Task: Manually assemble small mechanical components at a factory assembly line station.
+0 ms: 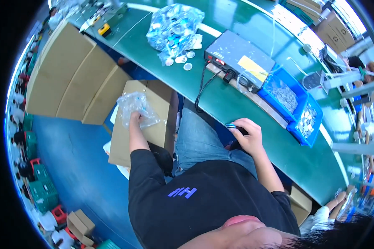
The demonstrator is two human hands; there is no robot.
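Note:
My left hand (136, 117) is at a crumpled clear plastic bag (129, 107), which lies on top of a closed cardboard box (142, 137) to the left of my legs. Its fingers look curled in at the bag's film, and whatever they hold is hidden. Over the near edge of the green worktable (220, 112), my right hand (249, 135) pinches a small round disc (230, 125) with a blue rim between thumb and fingertips. A larger bag of blue and clear discs (176, 29) sits farther back on the table, with several loose discs (188, 66) beside it.
A grey control box (239, 54) with cables stands on the table. Right of it, one blue bin (278, 93) holds small clear parts and another blue bin (309, 124) holds pale pieces. Large cardboard sheets (66, 79) lean at the left. A yellow tool (104, 29) lies far left.

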